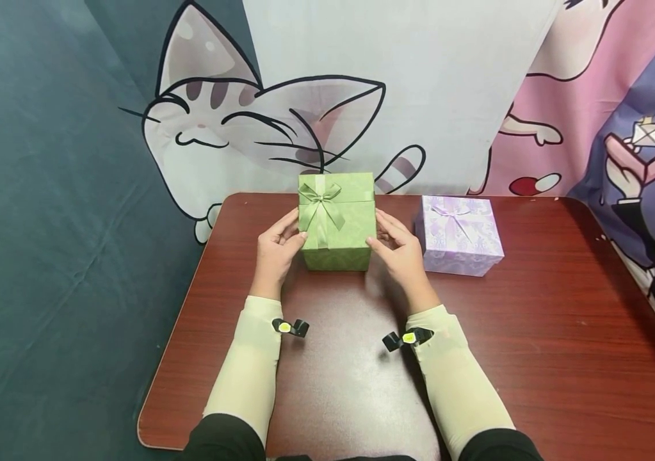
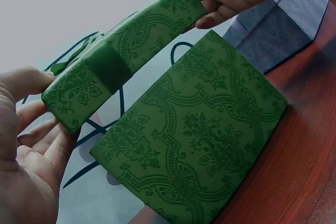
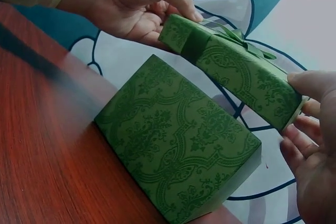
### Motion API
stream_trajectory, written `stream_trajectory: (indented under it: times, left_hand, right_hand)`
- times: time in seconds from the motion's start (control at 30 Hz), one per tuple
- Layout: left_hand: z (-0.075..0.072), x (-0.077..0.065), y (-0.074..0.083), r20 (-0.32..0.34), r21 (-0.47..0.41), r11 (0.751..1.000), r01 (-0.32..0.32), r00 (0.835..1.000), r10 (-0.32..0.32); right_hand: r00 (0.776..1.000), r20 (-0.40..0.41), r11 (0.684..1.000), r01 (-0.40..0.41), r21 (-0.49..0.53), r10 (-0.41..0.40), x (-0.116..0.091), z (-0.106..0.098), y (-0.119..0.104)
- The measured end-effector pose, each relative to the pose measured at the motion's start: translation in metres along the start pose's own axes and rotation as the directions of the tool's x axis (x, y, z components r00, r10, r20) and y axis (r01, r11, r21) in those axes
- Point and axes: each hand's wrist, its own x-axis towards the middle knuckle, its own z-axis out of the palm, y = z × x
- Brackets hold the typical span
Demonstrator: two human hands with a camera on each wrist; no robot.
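Both hands grip the green gift box lid (image 1: 347, 221) by its opposite sides, thumbs at the near corners and fingers along the edges. A satin ribbon with a bow (image 1: 321, 203) is tied on the lid. My left hand (image 1: 277, 253) is at the lid's left side, my right hand (image 1: 401, 256) at its right. Below the lid stands the green patterned box base (image 2: 194, 129). Both wrist views show a gap between lid and base, so the lid is raised above it. The inside of the base is hidden.
A lilac gift box (image 1: 460, 237) with a ribbon bow stands just right of my right hand. Both boxes are near the back edge of the reddish-brown wooden table (image 1: 563, 333). Behind it hangs a cloth backdrop (image 1: 448, 77) with a cartoon cat.
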Motion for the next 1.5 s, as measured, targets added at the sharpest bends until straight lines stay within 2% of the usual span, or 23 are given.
stream_trajectory:
  times: [0.13, 0.33, 0.43, 0.8, 1.07, 1.33, 1.5]
  left_hand:
    - [-0.001, -0.001, 0.002, -0.010, 0.032, 0.999, 0.017, 1.000, -0.017]
    - [-0.003, -0.001, 0.003, -0.016, 0.068, 0.997, 0.027, 1.000, -0.026]
    - [-0.003, -0.001, 0.006, -0.011, 0.086, 0.996, 0.016, 1.000, -0.015]
    - [-0.004, -0.001, 0.013, 0.040, 0.033, 0.999, -0.010, 0.999, 0.009]
    - [-0.006, -0.002, 0.014, 0.049, 0.071, 0.997, -0.018, 0.999, 0.015]
    - [-0.009, -0.002, 0.017, 0.091, 0.071, 0.997, 0.017, 0.996, -0.023]
    - [-0.010, -0.004, 0.021, 0.075, 0.186, 0.982, 0.017, 0.997, -0.031]
  right_hand:
    - [1.000, -0.001, 0.999, -0.007, 0.036, 0.007, 0.001, -0.001, 0.002]
    - [0.999, -0.032, 1.000, -0.022, 0.017, 0.023, 0.002, -0.003, 0.022]
    - [0.999, -0.040, 0.999, -0.034, 0.041, 0.036, 0.002, -0.004, 0.028]
    - [0.997, -0.076, 0.998, 0.002, 0.069, 0.003, 0.002, -0.001, 0.019]
    - [0.994, -0.100, 0.999, 0.041, -0.026, -0.044, 0.002, -0.003, 0.017]
    - [0.995, -0.095, 0.995, 0.018, 0.093, -0.009, 0.001, -0.001, 0.013]
    - [0.996, -0.087, 0.991, 0.042, 0.130, -0.031, 0.001, -0.001, 0.013]
